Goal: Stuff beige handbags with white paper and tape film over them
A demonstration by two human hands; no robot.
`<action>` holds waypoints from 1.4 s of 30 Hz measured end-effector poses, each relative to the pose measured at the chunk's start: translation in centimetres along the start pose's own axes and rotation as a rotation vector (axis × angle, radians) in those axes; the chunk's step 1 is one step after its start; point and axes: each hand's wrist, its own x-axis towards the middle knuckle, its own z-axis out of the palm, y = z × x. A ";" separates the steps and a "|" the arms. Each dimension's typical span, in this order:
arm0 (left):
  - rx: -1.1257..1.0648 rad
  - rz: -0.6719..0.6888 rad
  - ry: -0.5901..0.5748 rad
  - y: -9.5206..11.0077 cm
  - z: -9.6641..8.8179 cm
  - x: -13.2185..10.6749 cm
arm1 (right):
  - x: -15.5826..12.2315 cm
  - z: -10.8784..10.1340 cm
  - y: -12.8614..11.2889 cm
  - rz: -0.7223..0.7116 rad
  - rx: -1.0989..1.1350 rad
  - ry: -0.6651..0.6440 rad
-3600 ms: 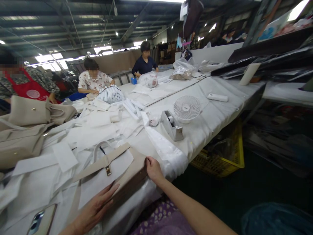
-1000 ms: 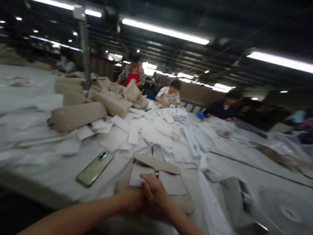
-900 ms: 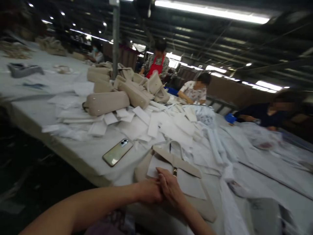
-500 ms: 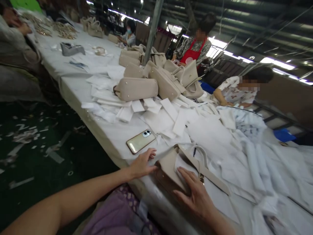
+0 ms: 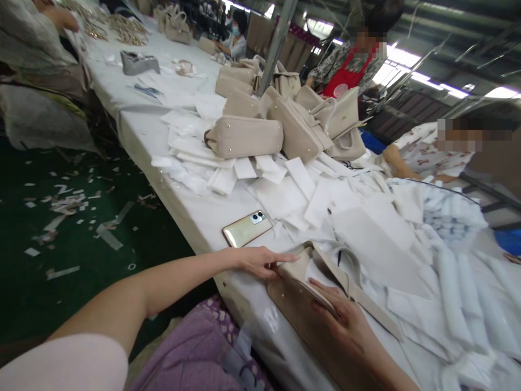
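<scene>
A beige handbag [image 5: 299, 317] lies at the near edge of the table, its opening facing up and a white sheet showing inside. My left hand [image 5: 260, 263] pinches the bag's left corner, index finger stretched along the rim. Farther right, my right hand [image 5: 342, 315] grips the rim, fingers inside the opening and thumb on the outer panel. A beige strap [image 5: 380, 316] trails off to the right of the bag. Just beyond my left hand, a gold phone [image 5: 247, 228] lies flat on the white table cover.
White padding pieces [image 5: 280, 195] are strewn over the table past the phone. Behind them several beige handbags [image 5: 250, 136] are piled around a metal post [image 5: 280, 46]. White rolls [image 5: 451, 282] lie at right. Co-workers sit or stand along the far side; scraps litter the green floor [image 5: 109, 217].
My left hand has moved right and closed on the bag's corner. My right hand has shifted from lying over the opening to gripping the rim. The view has shifted slightly.
</scene>
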 end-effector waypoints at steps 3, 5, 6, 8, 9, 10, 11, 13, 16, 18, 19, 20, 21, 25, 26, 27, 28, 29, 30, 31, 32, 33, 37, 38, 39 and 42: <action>0.052 0.049 -0.038 0.1 -0.8 0.1 | 0.0 0.0 0.0 -0.009 0.005 0.003; 0.093 0.066 -0.027 -0.1 -0.7 0.3 | 0.0 0.0 0.0 -0.015 0.001 0.004; 0.113 0.068 -0.012 -0.3 -0.5 0.5 | 0.0 0.0 0.0 -0.017 -0.002 0.002; 0.144 0.055 0.036 -0.7 0.3 0.8 | 0.0 0.3 0.1 -0.021 -0.015 -0.011; 0.147 0.044 0.071 -0.8 0.8 0.9 | 0.0 0.5 0.2 -0.025 -0.023 -0.016; 0.130 0.029 0.107 -0.9 1.3 1.1 | 0.0 0.9 0.4 -0.030 -0.032 -0.014; 0.092 0.010 0.139 -0.9 1.9 1.2 | -0.1 1.3 0.6 -0.037 -0.042 0.001; -0.006 -0.048 0.200 -0.7 2.9 1.4 | -0.3 2.3 1.2 -0.051 -0.064 0.057; -0.116 -0.161 0.285 -0.4 3.6 1.5 | -0.6 3.5 2.1 -0.062 -0.078 0.120; -0.204 -0.232 0.285 -0.4 3.6 1.4 | -0.7 3.8 2.4 -0.047 -0.064 0.130; -0.259 -0.261 0.259 -0.4 3.5 1.2 | -0.8 3.7 2.4 -0.034 -0.053 0.132; -0.306 -0.283 0.225 -0.5 3.3 1.0 | -0.8 3.6 2.4 -0.021 -0.040 0.128; -0.332 -0.294 0.195 -0.5 3.2 0.8 | -0.9 3.4 2.4 -0.009 -0.028 0.124; -0.232 -0.225 0.182 -0.1 2.7 0.4 | -1.0 2.8 1.8 0.012 -0.008 0.101; -0.197 -0.219 0.205 0.0 2.6 0.4 | -1.0 2.7 1.6 0.014 -0.011 0.101; -0.181 -0.239 0.224 0.1 2.5 0.5 | -1.0 2.7 1.5 0.013 -0.018 0.102; -0.184 -0.280 0.231 0.2 2.3 0.7 | -1.0 2.7 1.4 0.009 -0.026 0.102; -0.202 -0.338 0.223 0.2 2.1 1.0 | -1.1 2.8 1.4 0.004 -0.035 0.101; -0.234 -0.401 0.201 0.2 1.7 1.4 | -1.1 2.9 1.4 -0.004 -0.045 0.100; -0.271 -0.456 0.171 0.2 1.2 1.8 | -1.1 3.0 1.4 -0.020 -0.054 0.098; -0.306 -0.496 0.144 0.3 0.7 2.3 | -1.1 3.1 1.5 -0.040 -0.065 0.100; -0.326 -0.525 0.113 0.5 0.1 2.9 | -1.2 3.2 1.5 -0.062 -0.077 0.106; -0.144 -0.586 -0.147 2.3 -1.7 5.6 | -1.4 3.4 1.6 -0.136 -0.145 0.132; -0.070 -0.586 -0.198 2.8 -1.8 6.3 | -1.5 3.4 1.7 -0.147 -0.164 0.136; -0.005 -0.583 -0.221 3.2 -1.8 6.9 | -1.5 3.5 1.7 -0.161 -0.183 0.142; 0.117 -0.584 -0.174 3.6 -1.0 7.9 | -1.8 4.1 2.1 -0.214 -0.246 0.180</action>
